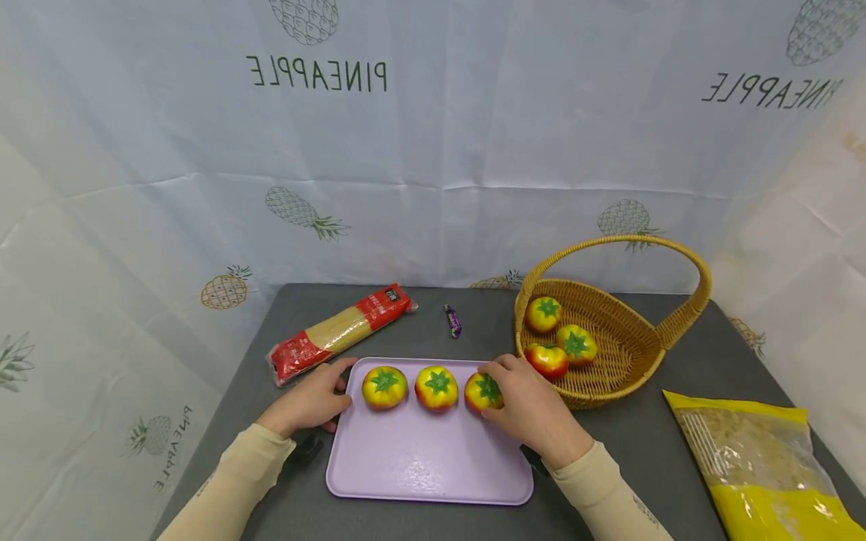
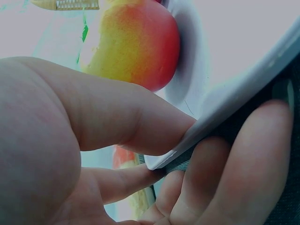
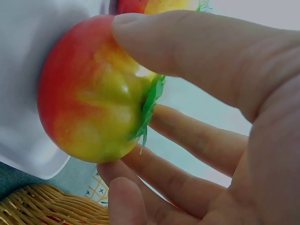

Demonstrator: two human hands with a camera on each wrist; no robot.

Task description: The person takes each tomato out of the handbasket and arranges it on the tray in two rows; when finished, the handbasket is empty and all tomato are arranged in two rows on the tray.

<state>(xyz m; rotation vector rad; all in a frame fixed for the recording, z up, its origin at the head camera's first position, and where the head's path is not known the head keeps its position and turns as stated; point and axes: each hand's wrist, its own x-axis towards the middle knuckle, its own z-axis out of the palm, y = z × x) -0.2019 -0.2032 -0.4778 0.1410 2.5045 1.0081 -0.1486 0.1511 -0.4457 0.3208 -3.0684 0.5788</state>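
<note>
Okay, right hand (image 1: 531,409) grips the rightmost fruit (image 1: 479,394) over the purple tray (image 1: 419,458), toward its far right corner: thumb on one side, fingers round the other. Underside is hidden, so can't tell whether its whole weight sits on the tray. Left hand (image 1: 307,402) pinches the tray's left rim near the far corner, thumb on top, fingers beneath.

Handling: shiny skin and paint-like red-yellow patches suggest a fake fruit, probably light, fairly stiff, maybe foam or hollow plastic. Smooth, so likely a bit slippery; round, so apt to roll if nudged. Best hold is across the widest part, thumb opposite fingers, much as now. Avoid pulling on the green leafy top (image 3: 151,105); looks thin and could bend or come off. Light squeeze should do; a hard pinch might dent it.

Tray looks thin, rigid, likely light enough to slide, so the rim is a sensible place to steady it. Middle fruit (image 1: 436,389) and left fruit (image 1: 384,388) sit apart in the same row. Basket (image 1: 622,330) stands just right of the tray, three more fruits (image 1: 575,346) inside. Red-ended pack (image 1: 345,334) lies beyond the left hand.
</note>
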